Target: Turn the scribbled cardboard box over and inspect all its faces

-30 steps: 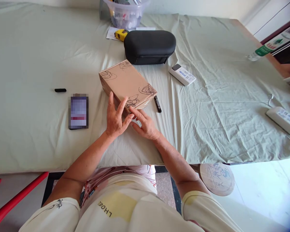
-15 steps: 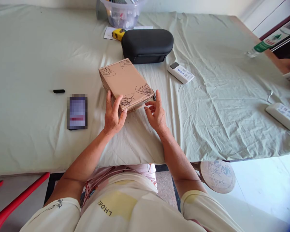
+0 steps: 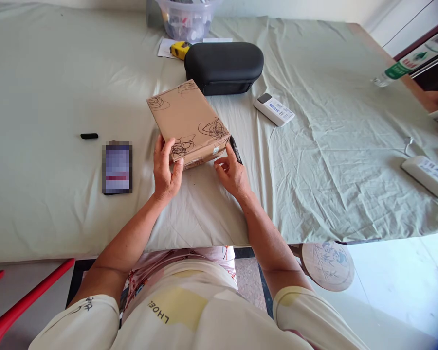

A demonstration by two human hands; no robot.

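A brown cardboard box (image 3: 190, 116) with black scribbles near its top corners sits in front of me, turned at an angle on the cloth. My left hand (image 3: 165, 170) grips its near left corner, fingers along the side and thumb at the front edge. At the near right corner, my right hand (image 3: 233, 172) has its index finger stretched up against the box; its other fingers are loosely bent, with no object seen in them. A black marker (image 3: 235, 149) lies just beyond that hand, partly hidden by it.
Behind the box stand a black hard case (image 3: 224, 68), a yellow tape measure (image 3: 180, 49) and a clear plastic tub (image 3: 188, 24). A white device (image 3: 274, 110) lies to the right. On the left are a black cap (image 3: 89, 136) and a phone (image 3: 117, 167).
The box has shifted slightly left and tipped back, showing more of its front side. My left hand moved left with it. More of the marker now shows beside my right hand.
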